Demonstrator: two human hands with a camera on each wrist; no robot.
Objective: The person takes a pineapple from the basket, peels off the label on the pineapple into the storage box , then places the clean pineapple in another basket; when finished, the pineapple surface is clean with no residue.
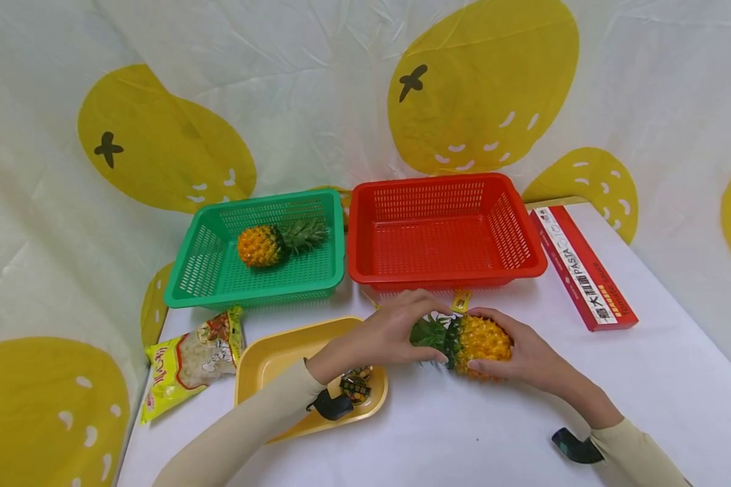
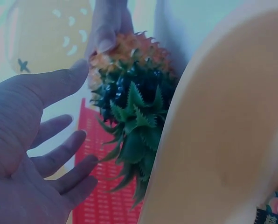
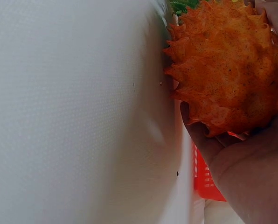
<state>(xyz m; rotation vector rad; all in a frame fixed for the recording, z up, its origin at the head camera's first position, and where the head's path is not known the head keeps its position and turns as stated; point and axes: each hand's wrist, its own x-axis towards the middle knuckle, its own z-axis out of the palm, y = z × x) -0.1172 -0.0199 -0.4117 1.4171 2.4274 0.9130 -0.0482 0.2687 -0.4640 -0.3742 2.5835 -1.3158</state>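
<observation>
Both hands on a toy pineapple (image 1: 472,341) lying on the table (image 1: 646,352)
Right hand (image 1: 524,355) grips its orange body; left hand (image 1: 390,335), fingers relaxed, covers its leafy crown before the red basket (image 1: 441,233)

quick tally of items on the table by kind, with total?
Pineapples: 2, one in the green basket, one under both hands
Baskets: 2, green, red
Yellow tray: 1
Snack bag: 1
Pasta box: 1
Total: 7
</observation>
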